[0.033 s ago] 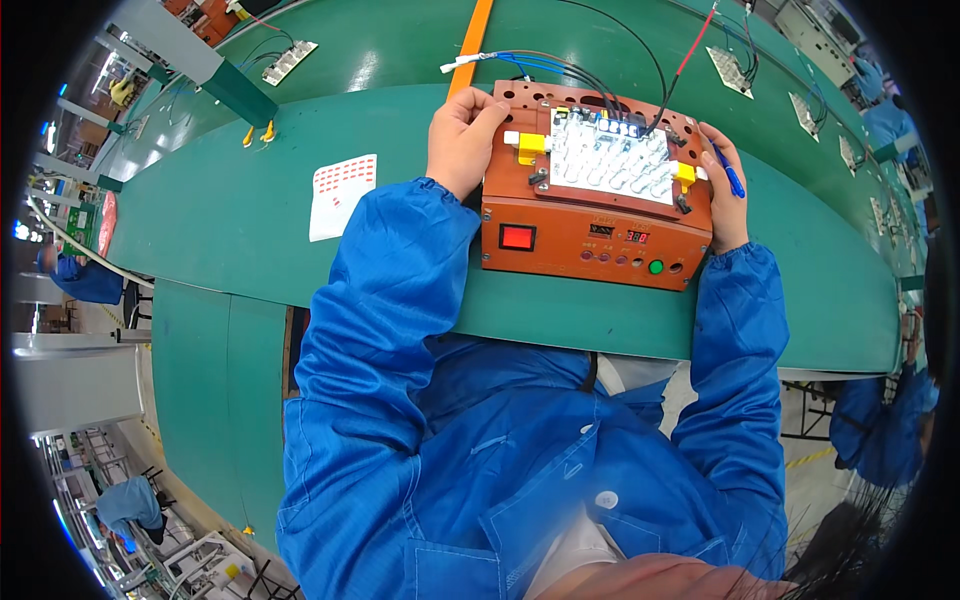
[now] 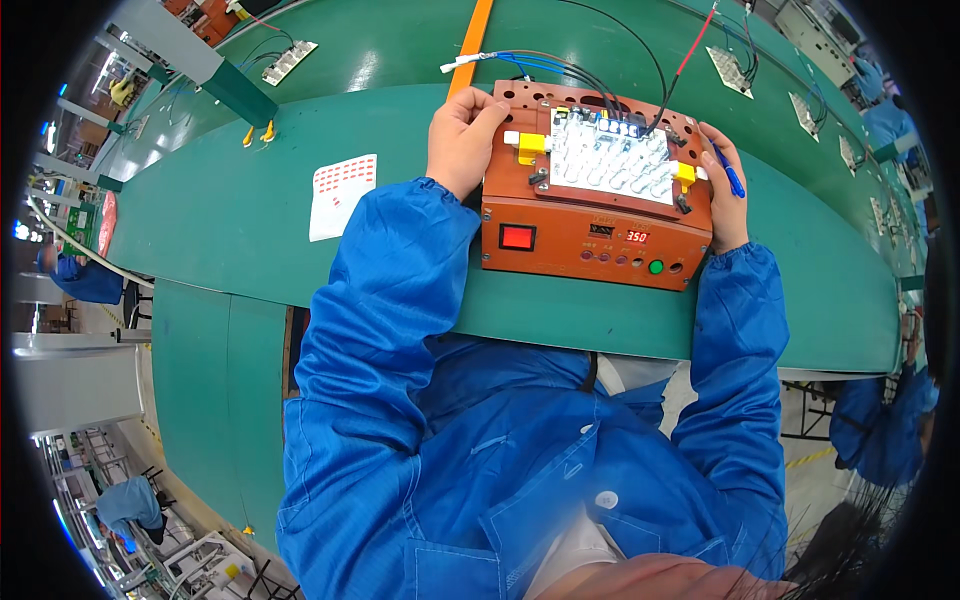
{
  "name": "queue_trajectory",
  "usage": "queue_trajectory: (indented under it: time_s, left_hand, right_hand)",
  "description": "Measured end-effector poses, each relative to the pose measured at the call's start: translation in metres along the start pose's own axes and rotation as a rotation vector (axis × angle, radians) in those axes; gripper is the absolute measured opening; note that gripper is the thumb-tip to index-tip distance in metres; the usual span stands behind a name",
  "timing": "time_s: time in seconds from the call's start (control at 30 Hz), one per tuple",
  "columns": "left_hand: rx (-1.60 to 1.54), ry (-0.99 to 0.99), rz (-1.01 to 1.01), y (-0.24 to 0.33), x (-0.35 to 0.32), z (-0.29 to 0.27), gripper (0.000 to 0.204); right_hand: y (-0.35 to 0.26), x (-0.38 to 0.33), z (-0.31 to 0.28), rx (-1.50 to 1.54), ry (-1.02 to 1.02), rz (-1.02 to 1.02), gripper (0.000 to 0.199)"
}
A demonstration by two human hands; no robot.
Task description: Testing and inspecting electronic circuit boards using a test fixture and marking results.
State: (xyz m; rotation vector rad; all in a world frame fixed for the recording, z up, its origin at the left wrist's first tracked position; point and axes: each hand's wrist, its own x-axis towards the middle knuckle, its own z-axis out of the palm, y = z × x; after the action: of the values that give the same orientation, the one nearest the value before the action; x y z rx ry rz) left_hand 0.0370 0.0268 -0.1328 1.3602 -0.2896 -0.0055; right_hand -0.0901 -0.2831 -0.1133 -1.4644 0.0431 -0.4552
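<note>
An orange-brown metal box (image 2: pixel 580 245) stands on the green bench before me. My left hand (image 2: pixel 465 140) grips its upper left edge, thumb on top and fingers curled. At the upper right side my right hand (image 2: pixel 727 185) holds the box, its fingers partly hidden behind it. A blue pen (image 2: pixel 729 172) is tucked in that hand. On top lies a brightly glowing white circuit board (image 2: pixel 612 160), flanked by a left yellow clamp (image 2: pixel 531 146) and a right yellow clamp (image 2: pixel 685 175). The front has a lit red switch (image 2: pixel 517 237), a small red display (image 2: pixel 637 238) and a green button (image 2: pixel 656 267).
A white sheet with red stickers (image 2: pixel 343 195) lies left on the green bench (image 2: pixel 230 210). Dark and blue cables (image 2: pixel 560 66) run behind the box. Farther back are an orange strip (image 2: pixel 472 45) and wired white boards (image 2: pixel 730 72). People sit at both sides.
The digits on the box's red display differ and now read more cleanly. Both hands and the box have stayed in place.
</note>
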Motion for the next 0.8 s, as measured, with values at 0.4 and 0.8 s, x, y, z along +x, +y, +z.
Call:
queue_trajectory:
  time_s: [0.4,0.8]
  left_hand:
    - [-0.003,-0.007,-0.001,0.0002,-0.0009,-0.0016,0.015]
    - [0.008,-0.054,-0.003,0.0009,-0.0005,-0.0033,0.009]
  right_hand:
    - [-0.0029,-0.0018,0.003,-0.098,0.007,0.006,0.044]
    - [0.0007,0.0017,-0.0017,-0.012,-0.007,0.015,0.041]
